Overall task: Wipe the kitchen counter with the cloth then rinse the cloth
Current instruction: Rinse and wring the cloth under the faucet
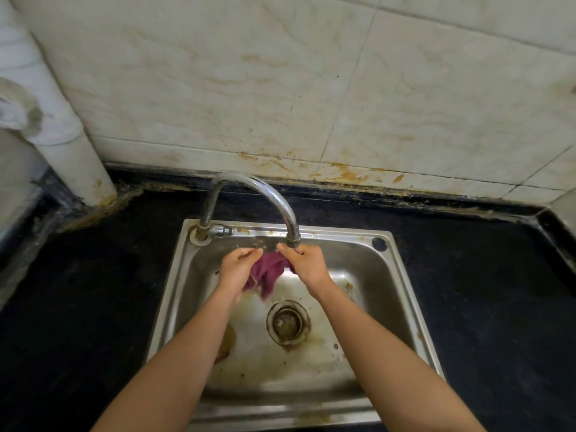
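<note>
The maroon cloth [268,274] is bunched and hangs over the sink [358,260], straight up at 12 o'clock from the drain [288,321] and clear of the basin floor. It is strung between two hands. The left hand [238,265], at 9 o'clock of the cloth, has its fingers curled in and grips one gathered end. The right hand [307,265], at 3 o'clock, is closed the same way and pinches the other end between thumb and fingers.

The upper edge sits right under the mouth of the faucet [293,241], which is at about 1 o'clock of the cloth and almost touches the right knuckles. I'd say it is held there so any flow lands on the fabric and the dirty run-off goes down the drain. From where I stand I can't tell whether water is coming out.

The small tap handle [223,229] is at 10 o'clock of the cloth, with no hand on it. The dark table [483,275] surrounds the sink, and stained wall tiles [280,88] rise behind it at 12 o'clock. This looks like the rinsing step.
</note>
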A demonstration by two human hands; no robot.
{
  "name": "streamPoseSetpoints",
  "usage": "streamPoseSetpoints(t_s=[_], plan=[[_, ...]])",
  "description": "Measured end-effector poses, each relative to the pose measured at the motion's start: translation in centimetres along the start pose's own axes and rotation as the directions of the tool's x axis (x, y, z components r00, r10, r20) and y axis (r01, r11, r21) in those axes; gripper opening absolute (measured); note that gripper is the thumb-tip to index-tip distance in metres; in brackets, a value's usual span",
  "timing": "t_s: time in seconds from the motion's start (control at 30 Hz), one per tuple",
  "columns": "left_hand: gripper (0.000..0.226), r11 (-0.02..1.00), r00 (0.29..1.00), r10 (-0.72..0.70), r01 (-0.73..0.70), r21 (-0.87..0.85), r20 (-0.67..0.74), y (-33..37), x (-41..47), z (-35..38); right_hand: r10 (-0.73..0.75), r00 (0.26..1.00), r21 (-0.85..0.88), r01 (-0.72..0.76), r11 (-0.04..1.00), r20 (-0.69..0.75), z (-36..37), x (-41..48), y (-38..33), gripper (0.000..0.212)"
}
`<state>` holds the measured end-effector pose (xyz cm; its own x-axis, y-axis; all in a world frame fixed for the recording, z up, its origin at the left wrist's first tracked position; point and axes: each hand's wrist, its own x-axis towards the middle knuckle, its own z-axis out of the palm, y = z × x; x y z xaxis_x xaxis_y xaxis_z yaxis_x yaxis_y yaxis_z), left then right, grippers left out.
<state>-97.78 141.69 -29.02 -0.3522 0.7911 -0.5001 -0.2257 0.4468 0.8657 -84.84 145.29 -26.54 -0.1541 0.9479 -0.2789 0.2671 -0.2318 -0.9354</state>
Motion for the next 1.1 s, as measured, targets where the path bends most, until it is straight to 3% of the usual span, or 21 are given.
streamPoseSetpoints(t_s=[0.07, 0.17, 0.27, 0.33, 0.4, 0.47, 0.53, 0.63, 0.73, 0.87, 1.1], plan=[[0.004, 0.995, 0.996, 0.08, -0.077, 0.059, -0.047, 0.0, 0.0, -0.8, 0.05, 0.999, 0.033, -0.051, 0.998, 0.016, 0.6, 0.2, -0.2, 0.04], [0.006, 0.966, 0.975, 0.206, -0.19, 0.174, -0.082, 0.5, 0.1, -2.2, 0.106, 0.993, -0.054, -0.103, 0.993, 0.052, 0.4, 0.6, 0.0, 0.04], [0.011, 0.941, 0.96, 0.269, -0.245, 0.232, -0.078, 0.9, 0.6, -3.9, 0.085, 0.956, -0.304, 0.004, 0.953, 0.28, -0.8, 0.6, -1.0, 0.032], [0.015, 0.908, 0.957, 0.291, -0.272, 0.317, -0.012, 1.1, 0.7, -4.8, 0.183, 0.869, -0.54, 0.109, 0.834, 0.459, -1.5, 0.6, -2.1, 0.018], [0.019, 0.864, 0.953, 0.296, -0.296, 0.407, 0.066, 1.5, 0.6, -5.5, 0.246, 0.828, -0.628, 0.156, 0.762, 0.504, -2.0, 0.6, -2.9, 0.021], [0.023, 0.843, 0.944, 0.322, -0.321, 0.432, 0.072, 1.9, 0.8, -5.9, 0.2, 0.892, -0.449, 0.003, 0.894, 0.405, -2.2, 0.8, -2.9, 0.024], [0.024, 0.856, 0.94, 0.34, -0.319, 0.407, 0.021, 2.3, 1.0, -5.9, 0.18, 0.941, -0.092, -0.161, 0.983, 0.286, -1.9, 0.6, -2.6, 0.017], [0.024, 0.87, 0.944, 0.331, -0.313, 0.382, 0.02, 2.5, 1.4, -5.7, 0.229, 0.935, 0.251, -0.298, 0.921, 0.27, -0.6, 0.1, -1.9, 0.008], [0.027, 0.866, 0.945, 0.323, -0.313, 0.39, 0.04, 2.0, 1.9, -5.6, 0.288, 0.929, 0.32, -0.353, 0.879, 0.232, 0.8, -0.1, -1.4, 0.005], [0.037, 0.877, 0.939, 0.336, -0.342, 0.337, 0.08, 1.1, 3.2, -5.8, 0.252, 0.956, 0.373, -0.291, 0.881, 0.151, 1.5, 0.2, -1.5, 0.006], [0.047, 0.897, 0.948, 0.293, -0.318, 0.306, 0.125, 0.8, 6.0, -5.6, 0.222, 0.96, 0.355, -0.27, 0.895, 0.172, 0.9, 0.2, -1.6, 0.011]])
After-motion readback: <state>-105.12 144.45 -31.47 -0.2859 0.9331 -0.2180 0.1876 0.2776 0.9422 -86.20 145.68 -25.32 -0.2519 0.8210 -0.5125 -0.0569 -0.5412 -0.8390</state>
